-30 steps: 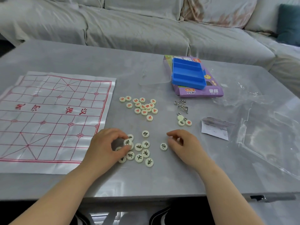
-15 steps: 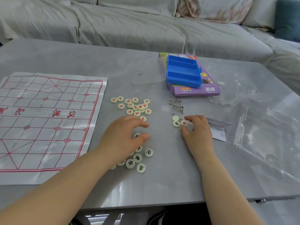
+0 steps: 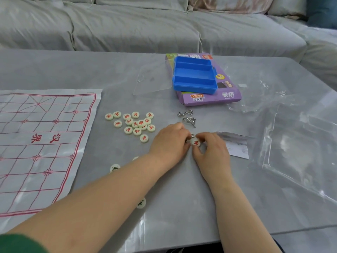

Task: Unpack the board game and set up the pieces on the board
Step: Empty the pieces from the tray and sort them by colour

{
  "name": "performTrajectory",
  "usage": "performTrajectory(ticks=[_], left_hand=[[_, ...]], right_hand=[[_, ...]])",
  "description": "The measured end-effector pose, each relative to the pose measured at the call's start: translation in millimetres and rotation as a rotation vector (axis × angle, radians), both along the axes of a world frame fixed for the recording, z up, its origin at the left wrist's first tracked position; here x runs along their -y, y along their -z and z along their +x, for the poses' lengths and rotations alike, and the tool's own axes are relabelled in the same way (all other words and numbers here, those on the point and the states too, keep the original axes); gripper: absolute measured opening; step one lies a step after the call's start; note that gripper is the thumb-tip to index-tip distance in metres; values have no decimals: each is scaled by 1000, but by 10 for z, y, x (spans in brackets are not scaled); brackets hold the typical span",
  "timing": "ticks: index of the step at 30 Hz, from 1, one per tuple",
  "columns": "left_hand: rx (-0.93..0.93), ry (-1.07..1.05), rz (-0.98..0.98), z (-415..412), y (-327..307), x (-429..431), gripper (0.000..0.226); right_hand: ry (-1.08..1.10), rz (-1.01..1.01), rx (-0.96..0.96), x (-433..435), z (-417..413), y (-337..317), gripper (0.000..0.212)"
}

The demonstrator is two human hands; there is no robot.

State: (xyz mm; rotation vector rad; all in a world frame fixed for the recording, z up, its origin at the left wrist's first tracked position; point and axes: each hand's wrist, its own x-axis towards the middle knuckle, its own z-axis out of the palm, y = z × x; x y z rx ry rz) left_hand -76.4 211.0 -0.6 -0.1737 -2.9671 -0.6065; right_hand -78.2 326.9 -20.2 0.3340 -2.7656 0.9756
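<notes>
a: how many pieces are out?

b: fifteen red pieces [image 3: 137, 125] lie in a loose huddle between the board sheet [image 3: 36, 143] and your hands, and a few overlap. three black pieces [image 3: 114, 168] peep out along your left forearm, each partly covered by it.

a: and the rest?

b: one blue tray [image 3: 194, 77] with three compartments sits on one purple box [image 3: 209, 100]. one clear lid [image 3: 151, 83] lies just left of them. two wire puzzles [image 3: 188, 117] sit just beyond your knuckles. one paper slip [image 3: 237, 147] and some crumpled clear wrap [image 3: 291, 134] are to your right.

a: where's the one i'm working on?

b: a single red piece [image 3: 196, 142] sits between your two hands, with a small metal ring [image 3: 193, 135] just beyond it. your right hand [image 3: 212, 150] pinches it, thumb on the near edge and forefinger on the far edge. your left hand [image 3: 170, 143] is palm down with its fingers curled and their tips against the piece's left side. i cannot tell whether they clamp anything.

a: arms?

b: both forearms reach in from the near edge of the table [image 3: 182, 207]. the left one crosses diagonally to the right, with a green sleeve [image 3: 18, 243] at its near end.
</notes>
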Motion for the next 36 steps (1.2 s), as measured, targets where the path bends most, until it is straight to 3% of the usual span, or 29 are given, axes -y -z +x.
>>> performTrajectory(ticks=[6, 10, 14, 24, 31, 35, 36], left_hand=[[62, 7, 171, 373, -83, 247, 30], [59, -38, 229, 743, -61, 530, 34], [53, -53, 282, 997, -49, 651, 36], [-53, -58, 366, 1074, -81, 786, 43], [-94, -233, 285, 1334, 0, 1049, 53], [-101, -227, 117, 1496, 175, 1156, 49], [-101, -229, 94, 1510, 199, 1151, 47]], right_hand=[[-18, 25, 11, 40, 75, -48, 17], [-179, 66, -18, 334, 167, -83, 10], [-267, 192, 10, 676, 79, -158, 22], [-41, 200, 27, 310, -36, -158, 31], [-50, 350, 27, 312, -53, -155, 25], [-10, 375, -155, 346, -30, -165, 19], [-9, 388, -127, 339, -32, -187, 21]])
